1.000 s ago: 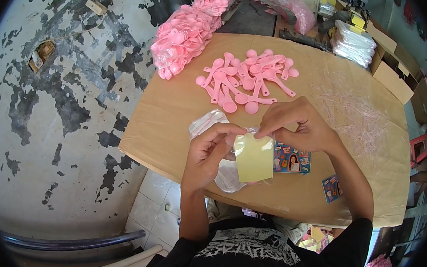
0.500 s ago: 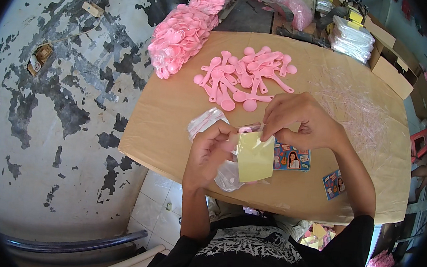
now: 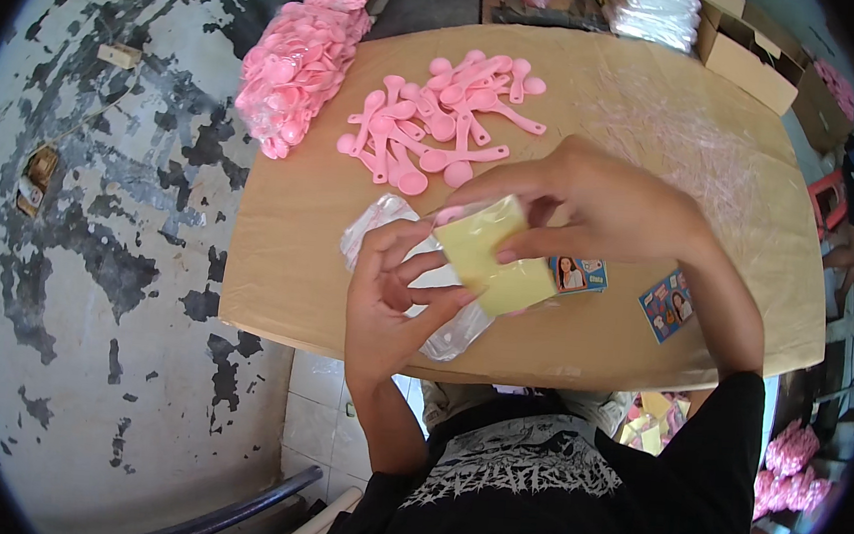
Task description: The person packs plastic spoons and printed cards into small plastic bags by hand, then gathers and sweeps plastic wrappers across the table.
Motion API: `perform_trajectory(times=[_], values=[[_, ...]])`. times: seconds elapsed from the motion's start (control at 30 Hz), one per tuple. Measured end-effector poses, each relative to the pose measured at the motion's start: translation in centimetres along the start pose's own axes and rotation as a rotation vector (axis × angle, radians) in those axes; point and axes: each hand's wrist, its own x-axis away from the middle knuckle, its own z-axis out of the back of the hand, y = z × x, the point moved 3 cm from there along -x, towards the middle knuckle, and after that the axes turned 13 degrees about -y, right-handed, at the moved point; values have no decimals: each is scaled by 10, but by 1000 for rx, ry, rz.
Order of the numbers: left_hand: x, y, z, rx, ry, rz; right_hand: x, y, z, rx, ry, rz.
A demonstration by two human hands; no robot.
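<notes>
Hands ×2: left hand (image 3: pixel 384 309), right hand (image 3: pixel 597 205), both pinching | yellow packet (image 3: pixel 506 285) ×1: between thumbs and fingers of both, above table (image 3: pixel 290 281) | pink spoons (image 3: pixel 442 128): overlapping, count unclear | loose blue card (image 3: pixel 664 311) ×1, right of hands

Blurred right hand (image 3: pixel 577 204), partly hidden card stack (image 3: pixel 581 274)
</notes>
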Motion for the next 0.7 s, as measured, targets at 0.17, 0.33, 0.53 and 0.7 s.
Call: perform_trajectory(times=[0.17,0.33,0.53,0.7], values=[[46,-9,52,-207,82,-83,78,-10,17,-18,-233,-181],[107,-14,96,-424,366,18,167,-5,-14,70,-519,-569],[100,-25,60,-924,209,325,110,-23,-14,261,-12,-367],[80,-39,33,-1109,246,559,-7,6,-40,221,-11,-184]])
